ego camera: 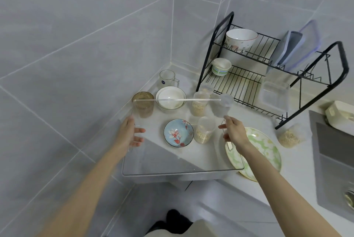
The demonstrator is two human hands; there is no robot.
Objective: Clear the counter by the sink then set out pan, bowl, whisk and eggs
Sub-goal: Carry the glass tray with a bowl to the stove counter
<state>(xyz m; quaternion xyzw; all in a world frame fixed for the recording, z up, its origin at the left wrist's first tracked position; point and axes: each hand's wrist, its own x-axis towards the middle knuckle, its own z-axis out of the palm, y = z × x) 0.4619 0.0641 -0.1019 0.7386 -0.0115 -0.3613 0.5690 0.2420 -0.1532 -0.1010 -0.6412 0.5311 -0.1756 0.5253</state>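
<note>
Left hand [130, 133] and right hand [234, 131] each clasped a side wall of the clear rectangular plastic bin [182, 172] above the cluttered white counter [256, 121]; set down carelessly, it could topple the oat-filled clear jar [205, 130] or chip the blue floral saucer [178, 133]

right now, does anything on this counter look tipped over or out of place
The clear jar by the dish rack looks tipped at an angle, while the grain-filled jars beside it stand upright. It shows partly through the clear bin and is blurred, so I cannot be sure. No spill shows.
</note>
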